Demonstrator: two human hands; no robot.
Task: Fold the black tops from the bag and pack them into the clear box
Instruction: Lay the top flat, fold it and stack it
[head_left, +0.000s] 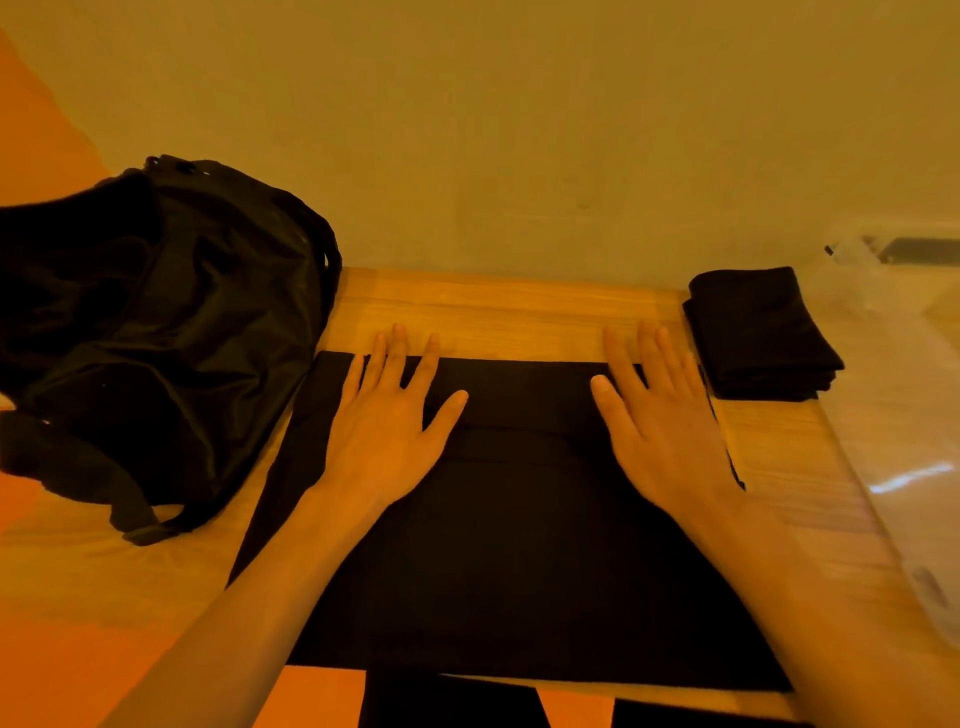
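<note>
Black fabric of the top (519, 545), spread from the tabletop's (493, 306) middle to its near edge, lies pressed under the left hand (384, 431) and right hand (660, 431), both flat, fingers splayed, gripping nothing; lifting them unevenly could let the dimly seen fold spring open.

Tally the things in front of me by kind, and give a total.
Black bag: 1
Spread black top: 1
Folded black pile: 1 (how many tops are in it is unclear)
Clear box: 1
Total: 4
</note>
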